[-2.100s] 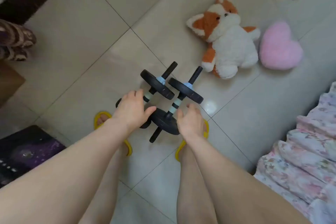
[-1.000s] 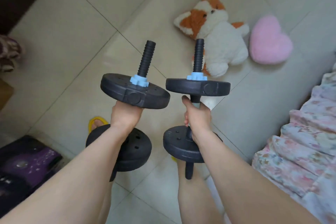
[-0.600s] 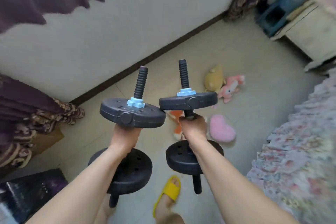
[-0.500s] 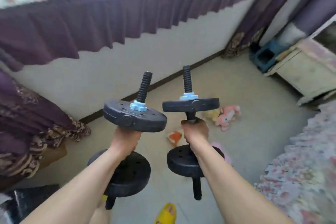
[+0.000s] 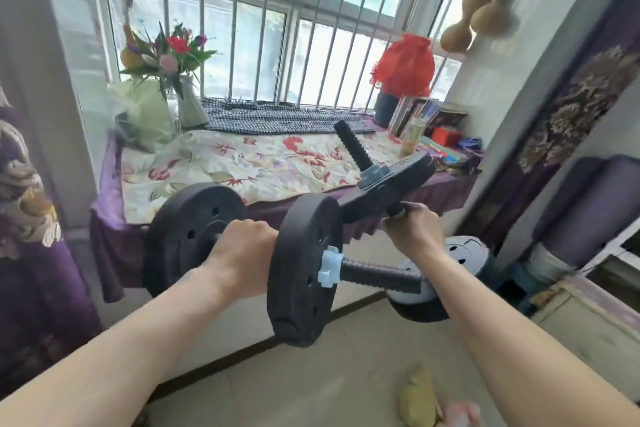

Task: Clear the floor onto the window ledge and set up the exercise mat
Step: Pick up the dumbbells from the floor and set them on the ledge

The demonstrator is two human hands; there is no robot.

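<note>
My left hand [image 5: 242, 250] grips the bar of a black dumbbell [image 5: 304, 270] that lies level, its threaded end pointing right. My right hand [image 5: 414, 227] grips a second black dumbbell [image 5: 384, 184], tilted with one plate up near the ledge and the other plate low by the wall. Both dumbbells hang in the air just in front of the window ledge [image 5: 242, 163], which is covered by a floral cloth. A rolled purple mat [image 5: 588, 204] stands upright at the right. A yellow soft toy [image 5: 417, 399] lies on the floor below.
On the ledge stand a vase of flowers [image 5: 180, 80] at the left, a checked cloth [image 5: 277, 120] at the back, and a red bag [image 5: 405, 66], books and small boxes at the right. Window bars rise behind. A pale cabinet [image 5: 588, 322] stands at the lower right.
I lifted both dumbbells off the floor and my view rose from the tiles to the window ledge. The left dumbbell has turned from upright to level; the right one has tilted.
</note>
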